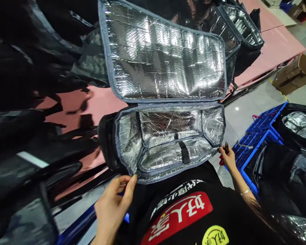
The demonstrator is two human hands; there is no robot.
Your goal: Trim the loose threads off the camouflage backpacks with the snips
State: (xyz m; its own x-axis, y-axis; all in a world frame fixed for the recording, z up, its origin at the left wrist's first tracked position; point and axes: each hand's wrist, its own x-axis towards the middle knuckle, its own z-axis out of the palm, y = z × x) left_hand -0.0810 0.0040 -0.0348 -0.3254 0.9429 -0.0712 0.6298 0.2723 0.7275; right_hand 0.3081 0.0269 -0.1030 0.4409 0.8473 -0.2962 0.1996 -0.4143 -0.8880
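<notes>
In front of me an insulated bag (168,149) stands open, its silver foil lining facing up and a black strap (184,152) across the inside. Its foil-lined lid (165,54) is folded back away from me. My left hand (116,197) pinches the rim at the near left corner between thumb and fingers. At the near right corner my right hand (228,159) is closed on the rim too. That same hand also holds small thread snips (226,147), with dark pointed blades sticking up and a bit of red below; the palm hides the rest.
More black foil-lined bags (244,27) lie along the pink-covered table (277,41). Dark bags (28,146) crowd the left side. On the floor at right are a blue plastic crate (255,136), further bags (283,170) and a cardboard box (294,75).
</notes>
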